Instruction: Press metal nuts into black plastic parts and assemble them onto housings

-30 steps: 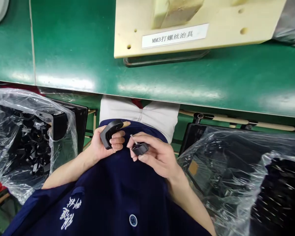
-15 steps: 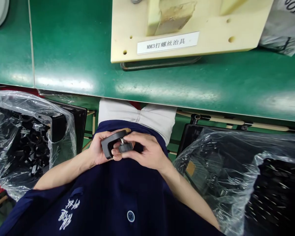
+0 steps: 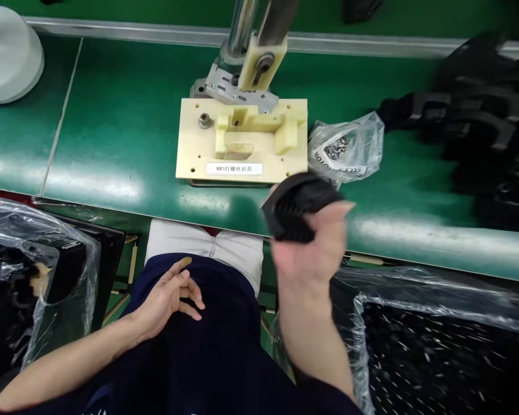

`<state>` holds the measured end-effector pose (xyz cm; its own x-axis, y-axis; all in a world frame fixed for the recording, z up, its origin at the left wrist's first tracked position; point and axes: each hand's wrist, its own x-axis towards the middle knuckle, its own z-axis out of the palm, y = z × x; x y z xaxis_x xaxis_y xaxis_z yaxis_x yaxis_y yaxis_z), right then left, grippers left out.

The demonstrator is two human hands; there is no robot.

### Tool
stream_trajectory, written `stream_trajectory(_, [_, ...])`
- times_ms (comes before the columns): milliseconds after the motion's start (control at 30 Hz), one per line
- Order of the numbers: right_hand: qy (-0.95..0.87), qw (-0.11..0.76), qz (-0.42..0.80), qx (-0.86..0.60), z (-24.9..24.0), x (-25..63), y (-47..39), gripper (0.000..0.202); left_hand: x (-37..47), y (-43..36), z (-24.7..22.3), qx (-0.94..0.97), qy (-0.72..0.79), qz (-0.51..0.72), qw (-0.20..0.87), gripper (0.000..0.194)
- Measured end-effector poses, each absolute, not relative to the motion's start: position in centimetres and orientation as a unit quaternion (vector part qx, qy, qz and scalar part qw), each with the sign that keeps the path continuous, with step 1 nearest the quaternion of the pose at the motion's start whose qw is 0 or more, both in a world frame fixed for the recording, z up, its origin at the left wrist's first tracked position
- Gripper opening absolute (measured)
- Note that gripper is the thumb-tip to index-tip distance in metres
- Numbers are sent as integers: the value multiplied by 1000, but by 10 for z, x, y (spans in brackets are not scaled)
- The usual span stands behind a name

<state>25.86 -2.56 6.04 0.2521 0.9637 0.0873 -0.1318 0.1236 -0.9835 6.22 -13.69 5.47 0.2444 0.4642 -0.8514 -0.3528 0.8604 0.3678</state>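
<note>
My right hand (image 3: 313, 248) is raised over the table's front edge, its fingers wrapped round a black C-shaped clamp (image 3: 296, 207). Motion blurs both, and the clamp's screw knob cannot be made out. Just beyond them lies a cream-coloured fixture (image 3: 185, 138) with raised blocks and a white label. My left hand (image 3: 173, 297) rests low in front of my dark blue shirt, holding nothing, its fingers apart. Something yellowish covers one of its fingertips.
A metal post (image 3: 242, 29) rises behind the fixture. Right of it lie a plastic bag of screws (image 3: 341, 151) and a blurred heap of black parts (image 3: 488, 115). Plastic-lined bins of black parts flank me, left (image 3: 75, 271) and right (image 3: 358, 328). White round discs (image 3: 12, 55) sit far left.
My right hand has carried the clamp up and right, from my lap to above the table edge. My left hand has let go of it. The view now takes in more of the table.
</note>
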Motion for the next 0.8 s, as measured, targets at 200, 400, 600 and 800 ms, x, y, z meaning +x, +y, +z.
stream_trajectory(200, [-824,385,85,-407,100,297,103,37,55,-140,54,108,556,293,771,67])
stream_trajectory(400, [-890,239,81,-380,82,282,123,52,56,-142,49,117,554,307,765,58])
stream_trajectory(600, [-893,185,27,-410,71,270,113,56,69,-119,54,304,497,336,740,40])
stream_trajectory(800, [-902,191,-20,-385,81,254,102,40,66,-34,75,642,383,547,377,49])
